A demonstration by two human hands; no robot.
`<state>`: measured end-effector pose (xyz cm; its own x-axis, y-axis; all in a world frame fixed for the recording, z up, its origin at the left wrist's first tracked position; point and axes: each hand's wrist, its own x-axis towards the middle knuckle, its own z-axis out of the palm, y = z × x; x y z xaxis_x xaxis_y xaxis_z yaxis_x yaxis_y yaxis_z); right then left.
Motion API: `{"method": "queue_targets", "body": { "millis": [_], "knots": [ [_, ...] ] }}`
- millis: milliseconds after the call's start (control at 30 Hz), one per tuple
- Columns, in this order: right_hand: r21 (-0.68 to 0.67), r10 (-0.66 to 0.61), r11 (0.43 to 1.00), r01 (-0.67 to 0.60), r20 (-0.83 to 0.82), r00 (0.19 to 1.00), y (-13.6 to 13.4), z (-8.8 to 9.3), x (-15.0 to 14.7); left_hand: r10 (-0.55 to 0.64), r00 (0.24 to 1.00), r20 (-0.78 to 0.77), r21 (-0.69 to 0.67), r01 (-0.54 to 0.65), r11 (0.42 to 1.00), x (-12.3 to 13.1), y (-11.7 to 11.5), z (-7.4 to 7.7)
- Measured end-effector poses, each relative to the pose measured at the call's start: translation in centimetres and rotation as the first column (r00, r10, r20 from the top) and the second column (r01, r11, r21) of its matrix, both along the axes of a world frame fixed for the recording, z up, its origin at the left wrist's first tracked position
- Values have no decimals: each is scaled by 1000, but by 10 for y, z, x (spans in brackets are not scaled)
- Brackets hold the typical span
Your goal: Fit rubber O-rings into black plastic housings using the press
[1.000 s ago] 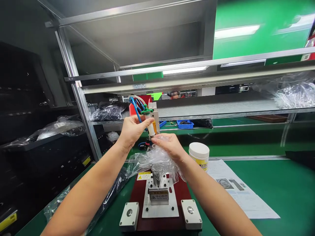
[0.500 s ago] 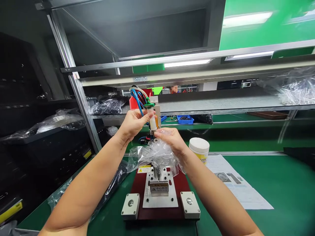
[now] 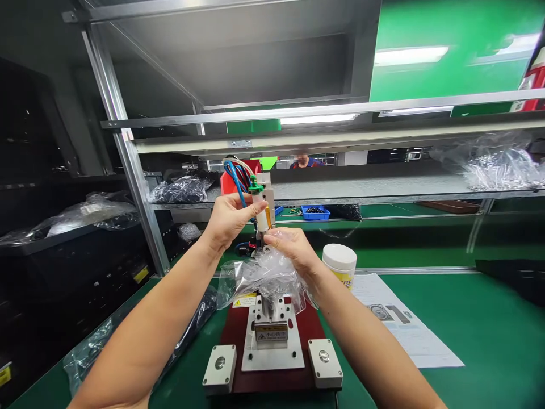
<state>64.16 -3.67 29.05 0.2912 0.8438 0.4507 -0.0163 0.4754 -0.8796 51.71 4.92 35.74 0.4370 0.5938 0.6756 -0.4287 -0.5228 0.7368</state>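
Note:
My left hand (image 3: 230, 224) is closed around the barrel of an upright syringe (image 3: 259, 218) filled with white material, with a green top. At the syringe's lower end, my right hand (image 3: 292, 244) is pinched closed with clear plastic about its fingers. The crumpled clear plastic bag (image 3: 272, 275) hangs below that hand, in front of the bench press (image 3: 272, 335), and covers its upper middle. A small round metal part (image 3: 267, 249) shows just under my right fingertips. Exactly what lies between those fingertips is partly hidden.
White button boxes (image 3: 219, 363) flank the press on its dark red base (image 3: 238, 382). To the right stand a white-lidded jar (image 3: 339, 258) and a printed sheet (image 3: 404, 332). A shelf (image 3: 361, 182) crosses behind, with bagged parts (image 3: 504, 167) on it. A person (image 3: 304, 161) is far back.
The camera view has shifted slightly, so the scene sits a little lower and to the left. Both hands keep nearly the same hold at the syringe.

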Motion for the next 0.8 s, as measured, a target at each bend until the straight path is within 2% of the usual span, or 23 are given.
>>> {"method": "queue_targets", "body": {
  "millis": [200,500,600,800],
  "knots": [
    [-5,3,1000,-4,-11,1000,2,-1,2,-47,996,-69,51,51,997,-4,1,2],
    [11,-23,1000,23,-9,1000,3,-2,2,-84,984,-157,38,91,995,-11,-1,5],
    [2,-22,1000,22,-14,1000,2,-1,0,-74,991,-107,7,76,997,-10,1,3],
    [5,11,1000,-11,-29,1000,2,-1,1,55,998,40,-53,-53,997,3,-3,-3]
  ]
}}
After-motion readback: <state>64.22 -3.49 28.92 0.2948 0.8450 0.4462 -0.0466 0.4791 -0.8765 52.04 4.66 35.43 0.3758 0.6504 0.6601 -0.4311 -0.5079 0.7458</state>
